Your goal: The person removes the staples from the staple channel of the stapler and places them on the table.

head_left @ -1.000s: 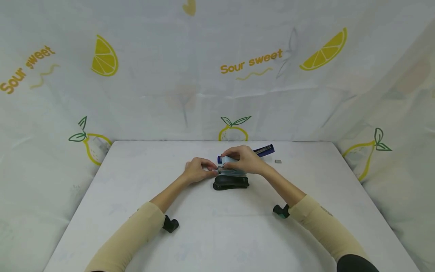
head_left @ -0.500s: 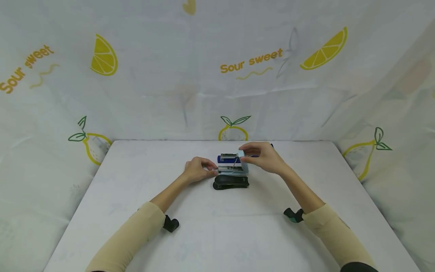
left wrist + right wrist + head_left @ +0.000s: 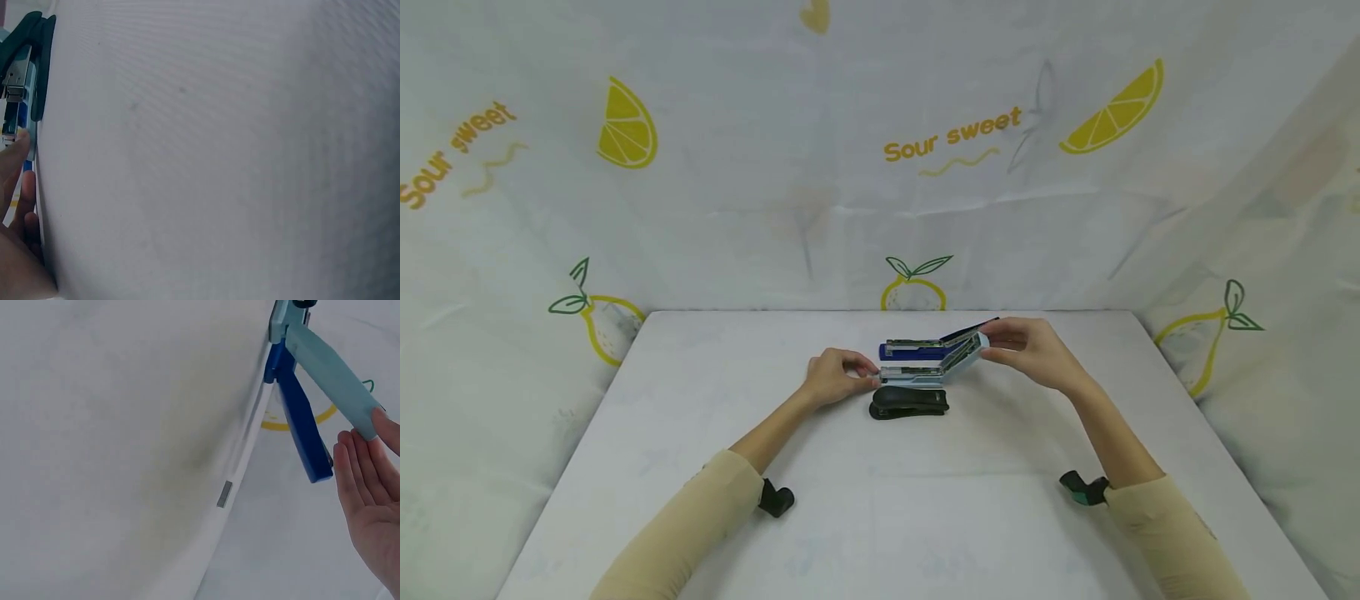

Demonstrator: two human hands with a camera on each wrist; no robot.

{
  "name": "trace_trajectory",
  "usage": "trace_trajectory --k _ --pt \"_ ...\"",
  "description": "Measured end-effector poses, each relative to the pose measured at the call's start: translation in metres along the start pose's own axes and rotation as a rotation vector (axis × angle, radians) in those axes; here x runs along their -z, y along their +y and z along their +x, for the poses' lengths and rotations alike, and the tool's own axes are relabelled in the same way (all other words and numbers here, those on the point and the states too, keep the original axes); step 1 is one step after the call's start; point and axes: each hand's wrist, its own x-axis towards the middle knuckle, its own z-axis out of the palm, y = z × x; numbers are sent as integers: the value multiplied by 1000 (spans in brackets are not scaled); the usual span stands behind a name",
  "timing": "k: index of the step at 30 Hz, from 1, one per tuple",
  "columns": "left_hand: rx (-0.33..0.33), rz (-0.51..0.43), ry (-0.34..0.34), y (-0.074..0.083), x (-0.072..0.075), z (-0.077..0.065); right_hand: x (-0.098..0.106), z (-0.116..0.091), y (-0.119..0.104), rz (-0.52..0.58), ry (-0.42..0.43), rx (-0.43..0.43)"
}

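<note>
A light blue stapler [image 3: 912, 381] lies in the middle of a row of three, its top arm swung up and back to the right. My right hand [image 3: 1036, 353] pinches the free end of that arm; in the right wrist view the thumb lies on one side of the arm [image 3: 334, 378] and the fingers on the other. At the stapler's front end, my left hand [image 3: 838, 377] holds the base between thumb and fingertips. Just behind it lies a dark blue stapler [image 3: 913, 353], also swung open. A black stapler [image 3: 910, 402], closed, sits on the near side.
A small grey strip of staples [image 3: 224, 494] lies on the white table [image 3: 880, 517] near its far edge. Behind the table hangs a white cloth [image 3: 760, 208] with lemon prints. Dark camera mounts stick out by both sleeves.
The right hand has moved right, swinging the light blue stapler's top arm up and over to the right. The left hand has stayed at the base's front end.
</note>
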Motion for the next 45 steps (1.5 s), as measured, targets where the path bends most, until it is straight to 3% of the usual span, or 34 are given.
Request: trace_trajectory --k 9,24,33,45 --pt "-8 -22 5 -1 1 -1 13 -11 21 11 -46 -41" --pt "4 -28 7 -1 0 -1 14 -17 41 57 -100 -110" --pt "-2 -36 7 1 1 -1 20 -17 37 2 -123 -119" --pt "5 -42 3 1 1 -1 23 -17 11 -56 -61 -59"
